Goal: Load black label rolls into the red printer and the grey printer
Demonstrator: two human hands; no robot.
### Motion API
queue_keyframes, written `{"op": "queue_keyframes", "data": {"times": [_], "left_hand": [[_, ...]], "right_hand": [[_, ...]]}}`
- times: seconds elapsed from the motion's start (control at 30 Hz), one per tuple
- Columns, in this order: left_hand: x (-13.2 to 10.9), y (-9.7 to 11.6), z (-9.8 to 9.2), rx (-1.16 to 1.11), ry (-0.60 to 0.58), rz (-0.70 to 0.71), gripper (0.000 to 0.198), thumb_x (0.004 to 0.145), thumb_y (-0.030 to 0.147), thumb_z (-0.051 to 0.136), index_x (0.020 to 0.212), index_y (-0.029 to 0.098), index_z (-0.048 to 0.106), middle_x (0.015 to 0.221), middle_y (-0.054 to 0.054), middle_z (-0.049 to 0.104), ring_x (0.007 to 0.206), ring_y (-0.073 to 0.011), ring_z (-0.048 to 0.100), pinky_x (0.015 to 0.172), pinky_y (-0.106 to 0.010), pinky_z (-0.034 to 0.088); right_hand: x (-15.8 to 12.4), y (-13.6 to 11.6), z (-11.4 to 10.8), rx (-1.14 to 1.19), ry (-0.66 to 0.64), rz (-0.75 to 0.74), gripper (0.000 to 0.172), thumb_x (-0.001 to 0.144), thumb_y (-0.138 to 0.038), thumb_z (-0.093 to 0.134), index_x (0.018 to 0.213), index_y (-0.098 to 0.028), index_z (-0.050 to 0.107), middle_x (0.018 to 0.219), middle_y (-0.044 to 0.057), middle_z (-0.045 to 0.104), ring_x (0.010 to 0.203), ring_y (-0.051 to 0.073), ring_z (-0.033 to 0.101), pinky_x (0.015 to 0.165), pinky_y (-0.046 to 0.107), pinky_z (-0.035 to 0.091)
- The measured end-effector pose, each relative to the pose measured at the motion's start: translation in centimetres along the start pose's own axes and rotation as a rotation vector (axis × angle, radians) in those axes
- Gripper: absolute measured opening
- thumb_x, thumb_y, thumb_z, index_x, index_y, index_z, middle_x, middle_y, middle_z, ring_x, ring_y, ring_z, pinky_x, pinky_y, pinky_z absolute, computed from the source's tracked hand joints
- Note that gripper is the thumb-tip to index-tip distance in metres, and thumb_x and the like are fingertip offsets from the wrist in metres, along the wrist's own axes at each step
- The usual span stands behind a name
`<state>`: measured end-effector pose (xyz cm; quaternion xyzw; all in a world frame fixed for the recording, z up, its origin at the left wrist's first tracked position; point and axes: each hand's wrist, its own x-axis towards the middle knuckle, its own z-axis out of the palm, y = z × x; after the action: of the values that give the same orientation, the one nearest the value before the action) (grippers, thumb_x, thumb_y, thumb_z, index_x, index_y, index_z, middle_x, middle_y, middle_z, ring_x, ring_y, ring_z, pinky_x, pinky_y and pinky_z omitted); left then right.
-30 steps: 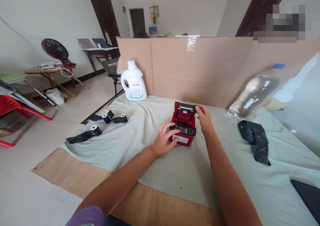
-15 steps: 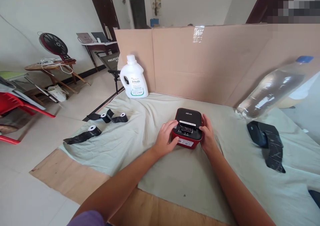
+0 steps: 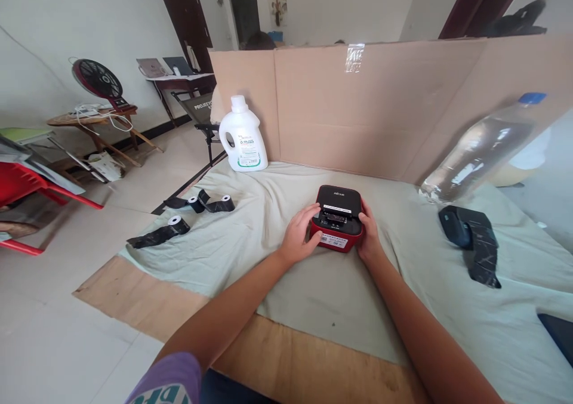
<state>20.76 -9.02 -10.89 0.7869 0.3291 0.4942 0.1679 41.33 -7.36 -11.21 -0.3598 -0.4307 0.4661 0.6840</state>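
Observation:
A small boxy label printer point(image 3: 342, 198), black on top with red sides, sits on the pale green cloth. Its lid bears a white strip, and dark material shows in the slot in front of it. My left hand point(image 3: 301, 234) grips the printer's left side, fingers along the lid's edge and thumb at the front left corner. Around the right side is my right hand point(image 3: 369, 234), its thumb on the top edge and its other fingers partly hidden behind the body. A white label with print covers part of the printer's front.
Several rolls of black marbled paper point(image 3: 179, 225) lie partly unrolled at the left. A white detergent jug point(image 3: 246, 138) stands by the cardboard screen point(image 3: 340, 111). At the right, a large clear bottle point(image 3: 481, 147) leans near a black device point(image 3: 456, 228) with a dark strip.
The view has shifted slightly, so everything sits a little differently in the frame. Both hands keep their places on the printer, and its lid looks slightly lower over the slot.

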Motion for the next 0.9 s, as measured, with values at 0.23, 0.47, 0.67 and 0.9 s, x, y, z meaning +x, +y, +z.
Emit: {"op": "queue_keyframes", "data": {"times": [0.23,0.47,0.67,0.9], "left_hand": [[2.6,2.4,-0.3,0.227,-0.128,-0.019,0.032,0.093,0.041,0.059,0.121,0.03,0.07,0.14,-0.003,0.06,0.128,-0.0321,0.043,0.109,-0.05,0.033],[1.8,1.9,0.1,0.326,-0.069,0.074,0.026,0.094,0.039,0.059,0.111,0.031,0.076,0.148,-0.004,0.051,0.127,-0.0321,0.037,0.108,-0.051,0.031],[0.9,0.9,0.1,0.314,-0.031,0.144,0.036,0.093,0.039,0.058,0.127,0.031,0.068,0.15,-0.007,0.048,0.132,-0.0317,0.039,0.111,-0.05,0.029],[1.6,-0.4,-1.2,0.176,-0.04,-0.011,0.047,0.098,0.034,0.042,0.143,0.022,0.045,0.136,-0.011,0.061,0.124,-0.027,0.053,0.105,-0.043,0.036]], "right_hand": [[0.2,0.3,-0.1,0.023,0.045,0.013,0.054,0.081,-0.045,0.066,0.132,-0.03,0.059,0.142,0.003,0.059,0.133,0.025,0.052,0.114,0.046,0.04],[1.1,-0.3,-0.2,-0.066,0.059,0.002,0.051,0.084,-0.049,0.064,0.13,-0.027,0.061,0.138,0.005,0.062,0.129,0.024,0.055,0.112,0.044,0.042],[0.8,0.0,-0.3,-0.058,0.018,-0.026,0.056,0.077,-0.034,0.061,0.133,-0.027,0.06,0.14,0.003,0.06,0.132,0.026,0.053,0.113,0.043,0.04],[0.7,-0.2,-0.3,-0.079,0.015,-0.006,0.056,0.076,-0.031,0.058,0.132,-0.029,0.059,0.138,0.002,0.061,0.131,0.026,0.052,0.111,0.042,0.041]]}}
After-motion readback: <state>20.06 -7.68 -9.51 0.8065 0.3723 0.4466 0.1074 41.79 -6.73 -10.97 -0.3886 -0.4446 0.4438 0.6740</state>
